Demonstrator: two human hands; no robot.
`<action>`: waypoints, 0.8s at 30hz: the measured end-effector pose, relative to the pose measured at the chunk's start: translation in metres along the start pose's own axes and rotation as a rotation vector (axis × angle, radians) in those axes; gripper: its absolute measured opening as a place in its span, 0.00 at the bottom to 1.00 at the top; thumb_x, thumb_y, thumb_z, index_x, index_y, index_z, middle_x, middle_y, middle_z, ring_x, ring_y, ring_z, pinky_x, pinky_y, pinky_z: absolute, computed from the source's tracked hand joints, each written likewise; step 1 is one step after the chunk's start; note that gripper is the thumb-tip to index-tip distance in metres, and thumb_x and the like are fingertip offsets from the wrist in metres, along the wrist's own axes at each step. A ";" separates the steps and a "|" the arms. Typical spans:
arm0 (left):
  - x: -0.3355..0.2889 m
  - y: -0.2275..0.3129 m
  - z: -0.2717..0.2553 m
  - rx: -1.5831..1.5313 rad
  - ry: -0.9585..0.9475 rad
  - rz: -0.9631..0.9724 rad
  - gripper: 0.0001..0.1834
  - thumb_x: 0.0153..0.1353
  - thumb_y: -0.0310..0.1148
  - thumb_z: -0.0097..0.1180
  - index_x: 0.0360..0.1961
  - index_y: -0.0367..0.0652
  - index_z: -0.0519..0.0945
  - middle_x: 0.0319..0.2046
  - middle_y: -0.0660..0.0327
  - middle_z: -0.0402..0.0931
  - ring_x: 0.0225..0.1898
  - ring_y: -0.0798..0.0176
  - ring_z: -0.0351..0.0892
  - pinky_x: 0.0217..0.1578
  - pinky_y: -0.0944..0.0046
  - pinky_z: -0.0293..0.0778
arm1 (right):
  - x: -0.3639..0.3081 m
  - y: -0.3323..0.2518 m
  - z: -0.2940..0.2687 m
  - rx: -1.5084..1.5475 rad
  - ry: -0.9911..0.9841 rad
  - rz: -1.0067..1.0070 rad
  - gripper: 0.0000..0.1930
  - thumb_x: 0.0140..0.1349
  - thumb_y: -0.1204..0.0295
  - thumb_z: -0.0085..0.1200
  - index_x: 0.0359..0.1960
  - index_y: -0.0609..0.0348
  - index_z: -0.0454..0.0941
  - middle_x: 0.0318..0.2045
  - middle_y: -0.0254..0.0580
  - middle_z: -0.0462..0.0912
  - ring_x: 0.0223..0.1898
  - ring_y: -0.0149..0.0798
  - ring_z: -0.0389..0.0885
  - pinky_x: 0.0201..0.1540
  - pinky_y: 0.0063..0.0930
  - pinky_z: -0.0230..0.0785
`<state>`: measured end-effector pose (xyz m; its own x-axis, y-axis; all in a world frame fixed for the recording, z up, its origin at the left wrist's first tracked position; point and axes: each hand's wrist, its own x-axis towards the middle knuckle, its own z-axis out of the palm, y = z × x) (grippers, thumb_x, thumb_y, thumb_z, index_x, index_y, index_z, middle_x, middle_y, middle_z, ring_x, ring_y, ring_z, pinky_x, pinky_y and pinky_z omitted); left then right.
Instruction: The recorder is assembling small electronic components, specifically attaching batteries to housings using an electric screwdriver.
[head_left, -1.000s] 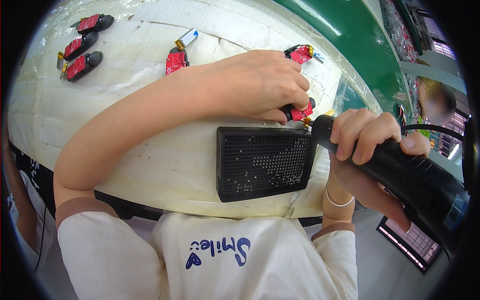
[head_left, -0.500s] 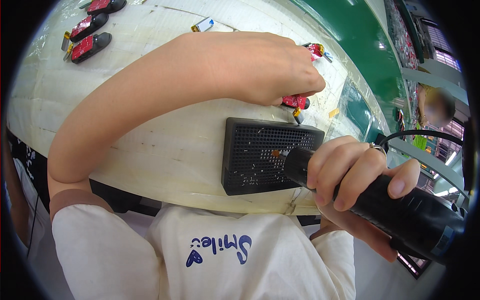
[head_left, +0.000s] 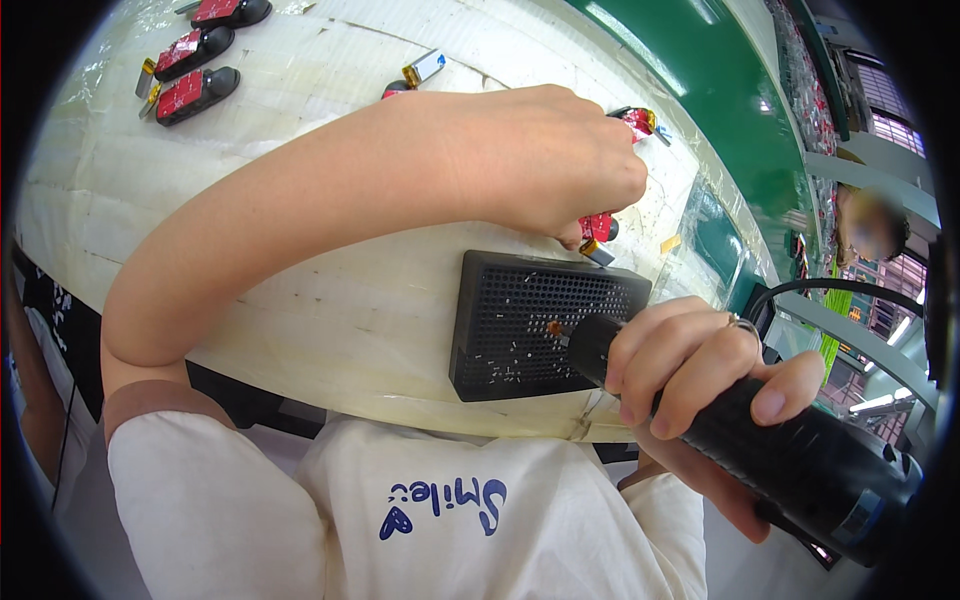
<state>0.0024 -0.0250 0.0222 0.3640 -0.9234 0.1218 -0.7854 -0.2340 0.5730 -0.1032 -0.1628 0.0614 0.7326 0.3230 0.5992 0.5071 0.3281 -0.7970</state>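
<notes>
My right hand (head_left: 690, 370) is wrapped round a black electric screwdriver (head_left: 780, 450), which slants down to the left. Its bit points at a black perforated screw tray (head_left: 465, 330), where many tiny screws (head_left: 510, 375) lie scattered over the holes. Beyond the tray, my left hand (head_left: 570, 155) is curled with its knuckles up, its fingertips mostly hidden. It closes on a small device with a red face and black body (head_left: 598, 227); a little silver-and-yellow battery (head_left: 597, 252) sticks out beside it, near the tray's far edge.
Several similar red-and-black devices (head_left: 195, 95) lie at the far left. A loose battery (head_left: 424, 67) sits beyond my forearm, another red device (head_left: 640, 122) past my left hand. A green surface (head_left: 660, 50) runs along the far right, where a person (head_left: 872, 225) is visible. A black cable (head_left: 840, 286) arches at right.
The whole view has shifted slightly, so the table and tray appear lower and further right. The screwdriver bit stays over the tray, and my left hand has drawn back slightly from the device.
</notes>
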 end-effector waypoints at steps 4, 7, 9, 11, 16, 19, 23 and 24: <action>0.000 0.001 -0.002 -0.016 0.004 0.013 0.13 0.41 0.30 0.65 0.25 0.36 0.74 0.27 0.56 0.75 0.37 0.53 0.75 0.37 0.57 0.70 | 0.019 -0.021 -0.009 -0.045 -0.018 -0.031 0.31 0.50 0.43 0.57 0.44 0.51 0.61 0.20 0.32 0.73 0.15 0.29 0.73 0.16 0.20 0.66; 0.004 0.003 -0.002 -0.004 -0.015 -0.004 0.13 0.41 0.30 0.65 0.27 0.37 0.75 0.26 0.58 0.74 0.36 0.54 0.75 0.38 0.58 0.69 | 0.028 -0.028 -0.027 -0.129 -0.061 -0.067 0.36 0.45 0.38 0.57 0.47 0.49 0.63 0.21 0.29 0.71 0.16 0.28 0.71 0.20 0.20 0.64; 0.003 0.002 0.000 -0.024 -0.034 -0.031 0.13 0.41 0.30 0.65 0.27 0.38 0.76 0.26 0.59 0.74 0.37 0.56 0.75 0.39 0.59 0.69 | 0.025 -0.016 -0.028 -0.203 0.068 -0.076 0.40 0.42 0.32 0.53 0.48 0.48 0.63 0.22 0.31 0.68 0.17 0.30 0.68 0.22 0.25 0.62; -0.001 -0.001 0.001 -0.021 -0.035 -0.036 0.13 0.41 0.30 0.65 0.27 0.38 0.77 0.26 0.59 0.75 0.36 0.56 0.75 0.39 0.59 0.69 | 0.022 0.002 -0.038 -0.150 0.066 -0.082 0.47 0.36 0.25 0.43 0.49 0.49 0.61 0.22 0.32 0.66 0.18 0.30 0.66 0.24 0.27 0.61; 0.002 0.001 0.001 -0.048 -0.057 -0.063 0.12 0.41 0.31 0.66 0.28 0.39 0.78 0.26 0.59 0.75 0.35 0.57 0.75 0.39 0.60 0.70 | 0.021 0.015 -0.046 -0.140 0.062 -0.116 0.48 0.36 0.22 0.38 0.48 0.50 0.59 0.21 0.35 0.66 0.17 0.32 0.67 0.22 0.27 0.63; 0.003 0.002 -0.001 -0.065 -0.075 -0.078 0.12 0.41 0.31 0.66 0.28 0.39 0.79 0.26 0.59 0.75 0.35 0.57 0.75 0.39 0.60 0.69 | 0.021 0.016 -0.044 -0.158 0.085 -0.109 0.47 0.36 0.23 0.38 0.47 0.51 0.58 0.21 0.36 0.66 0.17 0.32 0.68 0.22 0.28 0.64; 0.003 0.000 0.000 -0.092 -0.082 -0.080 0.12 0.41 0.31 0.65 0.28 0.39 0.79 0.26 0.60 0.75 0.35 0.57 0.75 0.39 0.60 0.69 | 0.022 0.018 -0.044 -0.162 0.084 -0.130 0.47 0.37 0.23 0.37 0.47 0.51 0.58 0.21 0.36 0.66 0.17 0.32 0.67 0.23 0.28 0.64; 0.002 0.000 0.000 -0.087 -0.075 -0.074 0.12 0.41 0.31 0.65 0.28 0.39 0.79 0.26 0.60 0.75 0.35 0.57 0.75 0.39 0.60 0.69 | 0.022 0.017 -0.043 -0.159 0.090 -0.128 0.47 0.37 0.23 0.37 0.47 0.52 0.58 0.21 0.36 0.67 0.17 0.32 0.67 0.23 0.28 0.65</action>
<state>0.0030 -0.0269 0.0228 0.3787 -0.9254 0.0176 -0.7104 -0.2784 0.6463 -0.0594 -0.1881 0.0575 0.6920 0.2046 0.6923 0.6584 0.2146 -0.7215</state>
